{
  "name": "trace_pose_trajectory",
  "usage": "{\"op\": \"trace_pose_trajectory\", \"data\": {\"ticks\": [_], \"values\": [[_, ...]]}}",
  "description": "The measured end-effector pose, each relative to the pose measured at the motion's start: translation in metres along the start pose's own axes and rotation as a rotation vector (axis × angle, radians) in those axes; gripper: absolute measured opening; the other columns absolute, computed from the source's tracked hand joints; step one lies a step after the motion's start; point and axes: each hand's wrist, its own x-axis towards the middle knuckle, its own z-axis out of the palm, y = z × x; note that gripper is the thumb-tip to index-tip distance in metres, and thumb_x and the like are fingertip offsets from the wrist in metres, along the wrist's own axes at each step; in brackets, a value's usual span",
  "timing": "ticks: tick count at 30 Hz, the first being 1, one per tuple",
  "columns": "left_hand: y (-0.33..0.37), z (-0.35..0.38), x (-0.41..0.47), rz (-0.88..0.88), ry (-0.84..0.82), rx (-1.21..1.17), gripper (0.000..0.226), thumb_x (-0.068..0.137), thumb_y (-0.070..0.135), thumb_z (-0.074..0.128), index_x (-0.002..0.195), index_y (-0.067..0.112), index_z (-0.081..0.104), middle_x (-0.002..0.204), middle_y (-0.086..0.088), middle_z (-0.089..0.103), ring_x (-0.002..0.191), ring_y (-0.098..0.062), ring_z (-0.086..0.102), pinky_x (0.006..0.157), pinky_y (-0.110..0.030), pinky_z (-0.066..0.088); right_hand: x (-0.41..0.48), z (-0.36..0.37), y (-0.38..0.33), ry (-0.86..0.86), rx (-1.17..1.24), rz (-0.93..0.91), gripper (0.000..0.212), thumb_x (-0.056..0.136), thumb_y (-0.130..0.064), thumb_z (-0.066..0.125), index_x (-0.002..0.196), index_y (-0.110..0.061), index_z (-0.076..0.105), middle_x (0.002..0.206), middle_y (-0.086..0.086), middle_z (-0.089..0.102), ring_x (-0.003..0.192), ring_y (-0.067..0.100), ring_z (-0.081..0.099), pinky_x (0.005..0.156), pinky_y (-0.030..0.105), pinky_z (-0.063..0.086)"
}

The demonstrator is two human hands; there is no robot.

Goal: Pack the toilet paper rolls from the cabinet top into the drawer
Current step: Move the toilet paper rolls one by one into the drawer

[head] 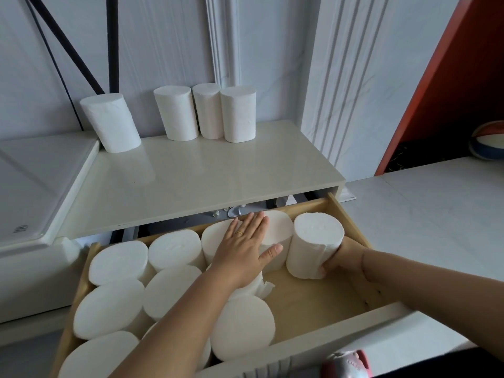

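Right hand fingers curl round an upright roll at the right of the drawer.
Left hand lies flat, fingers straight, on the packed rolls in the middle of the frame. The held roll stands tall, its long side up and down, just left of the right hand and close beside its neighbour. Bare wood shows below it. Four more rolls stand on the cabinet top in the upper middle, well past both hands; the left hand looks nearer them. A tiny mark at the left edge is too small to read.
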Motion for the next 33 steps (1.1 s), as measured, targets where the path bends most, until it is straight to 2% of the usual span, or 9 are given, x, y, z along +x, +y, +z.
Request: {"op": "trace_pose_trajectory", "data": {"ticks": [6, 13, 17, 20, 22, 24, 27, 30, 33], "values": [[0.001, 0.0, 0.002, -0.001, -0.001, 0.013, 0.074, 0.089, 0.065, 0.008, 0.149, 0.024, -0.01, 0.155, 0.01, -0.019, 0.14, -0.004, -0.021, 0.112, -0.029, -0.018, -0.002, -0.001, -0.005, 0.042, -0.057, -0.008, 0.085, 0.066, 0.006, 0.079, 0.14, -0.016, 0.042, 0.131, 0.007, 0.054, 0.123, 0.028, 0.047, 0.108, 0.047, 0.04], [-0.007, 0.003, -0.003, -0.013, -0.016, 0.017, 0.074, 0.089, 0.065, 0.007, 0.148, 0.025, -0.012, 0.154, 0.011, -0.021, 0.139, -0.003, -0.022, 0.112, -0.029, -0.019, 0.0, 0.008, -0.008, 0.027, -0.136, -0.051, 0.086, 0.072, 0.003, 0.077, 0.145, -0.015, 0.035, 0.138, 0.007, 0.048, 0.13, 0.027, 0.042, 0.11, 0.041, 0.037], [-0.005, 0.004, -0.002, -0.013, -0.005, 0.019, 0.074, 0.089, 0.065, 0.007, 0.148, 0.025, -0.012, 0.154, 0.011, -0.021, 0.139, -0.003, -0.022, 0.112, -0.029, -0.019, -0.002, 0.001, -0.009, -0.031, 0.064, -0.05, 0.088, 0.07, 0.014, 0.072, 0.144, -0.018, 0.035, 0.138, 0.01, 0.049, 0.128, 0.031, 0.044, 0.107, 0.051, 0.04], [-0.003, 0.004, -0.001, 0.0, -0.01, 0.022, 0.072, 0.089, 0.065, 0.006, 0.148, 0.027, -0.011, 0.154, 0.011, -0.021, 0.139, -0.004, -0.023, 0.112, -0.03, -0.019, -0.009, -0.007, -0.009, -0.215, 0.386, -0.021, 0.08, 0.069, 0.001, 0.08, 0.137, -0.023, 0.045, 0.134, 0.013, 0.053, 0.124, 0.035, 0.049, 0.103, 0.057, 0.043], [-0.002, 0.003, -0.001, 0.01, -0.007, 0.022, 0.069, 0.09, 0.064, 0.007, 0.148, 0.029, -0.01, 0.154, 0.012, -0.021, 0.139, -0.004, -0.024, 0.113, -0.031, -0.019, -0.008, -0.009, -0.016, -0.127, 0.473, 0.028, 0.076, 0.072, -0.026, 0.079, 0.139, -0.022, 0.042, 0.134, 0.011, 0.052, 0.123, 0.035, 0.049, 0.102, 0.058, 0.043], [-0.002, 0.002, 0.001, 0.014, -0.006, 0.029, 0.067, 0.091, 0.062, 0.007, 0.148, 0.031, -0.009, 0.154, 0.012, -0.02, 0.139, -0.004, -0.023, 0.114, -0.033, -0.017, -0.003, -0.009, -0.028, -0.013, 0.444, 0.099, 0.065, 0.085, -0.041, 0.065, 0.142, -0.021, 0.039, 0.135, 0.011, 0.051, 0.123, 0.035, 0.049, 0.104, 0.059, 0.04], [-0.002, 0.002, 0.001, 0.02, -0.005, 0.023, 0.064, 0.092, 0.061, 0.007, 0.148, 0.032, -0.008, 0.155, 0.014, -0.018, 0.139, -0.003, -0.023, 0.114, -0.033, -0.016, 0.002, -0.007, -0.036, -0.025, 0.442, 0.154, 0.049, 0.096, -0.04, 0.051, 0.139, -0.017, 0.045, 0.134, 0.016, 0.054, 0.122, 0.037, 0.051, 0.103, 0.06, 0.041], [-0.002, 0.002, 0.0, 0.026, -0.005, 0.01, 0.063, 0.093, 0.06, 0.007, 0.148, 0.032, -0.007, 0.155, 0.014, -0.016, 0.139, -0.002, -0.022, 0.113, -0.031, -0.017, -0.001, -0.011, -0.035, -0.081, 0.456, 0.193, 0.046, 0.095, -0.036, 0.053, 0.137, -0.016, 0.046, 0.132, 0.018, 0.055, 0.121, 0.039, 0.052, 0.099, 0.064, 0.042], [-0.003, 0.002, 0.002, 0.021, -0.006, -0.001, 0.063, 0.093, 0.06, 0.007, 0.148, 0.032, -0.006, 0.155, 0.015, -0.016, 0.139, -0.002, -0.021, 0.112, -0.03, -0.018, -0.008, -0.018, -0.031, -0.142, 0.437, 0.207, 0.04, 0.094, -0.034, 0.055, 0.131, -0.02, 0.05, 0.121, 0.014, 0.061, 0.109, 0.035, 0.058, 0.092, 0.061, 0.048]]}}
